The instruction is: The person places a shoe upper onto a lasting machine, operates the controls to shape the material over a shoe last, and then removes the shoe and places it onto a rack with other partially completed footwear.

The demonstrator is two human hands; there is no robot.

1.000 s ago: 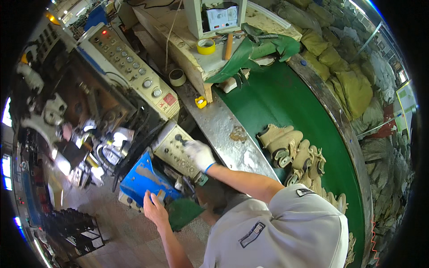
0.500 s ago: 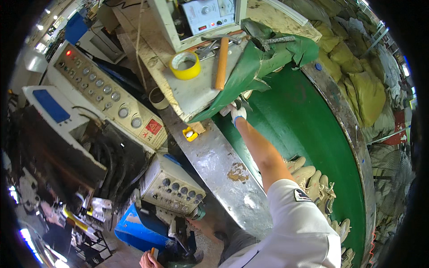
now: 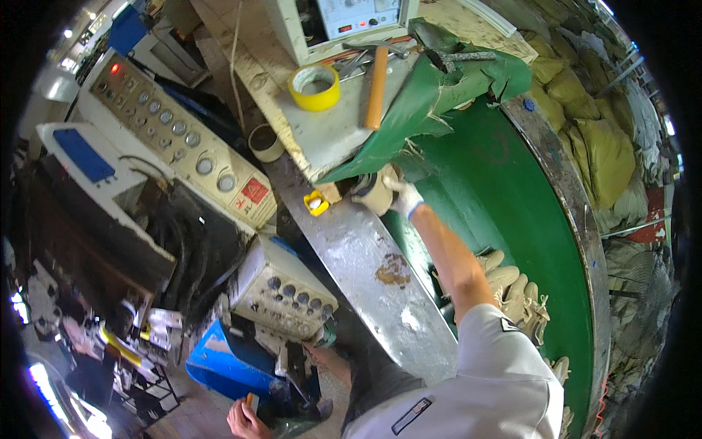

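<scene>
My right hand (image 3: pixel 405 196), in a white glove, grips a beige shoe (image 3: pixel 374 193) at the metal edge of the green conveyor belt (image 3: pixel 482 190). The shoe's dark opening shows, and part of it lies behind the hanging green sheet (image 3: pixel 424 110). At the lower left, my bare left hand (image 3: pixel 247 420) is closed round a small tool with an orange handle (image 3: pixel 253 402); the tool's kind cannot be made out. Several beige lace-up shoes (image 3: pixel 518 296) stand on the belt beside my right forearm.
Above the belt, a worktop (image 3: pixel 333 139) carries yellow tape (image 3: pixel 314 87), a hammer (image 3: pixel 376 88) and a control box (image 3: pixel 360 16). Control panels (image 3: pixel 179 135) and a knobbed box (image 3: pixel 285 293) stand left. A small yellow holder (image 3: pixel 316 204) sits on the metal edge. Yellow sacks (image 3: pixel 603 157) are piled right.
My right hand has come out from beneath the green sheet, bringing the beige shoe into sight over the belt's edge. The left hand still holds its tool. The view has shifted slightly.
</scene>
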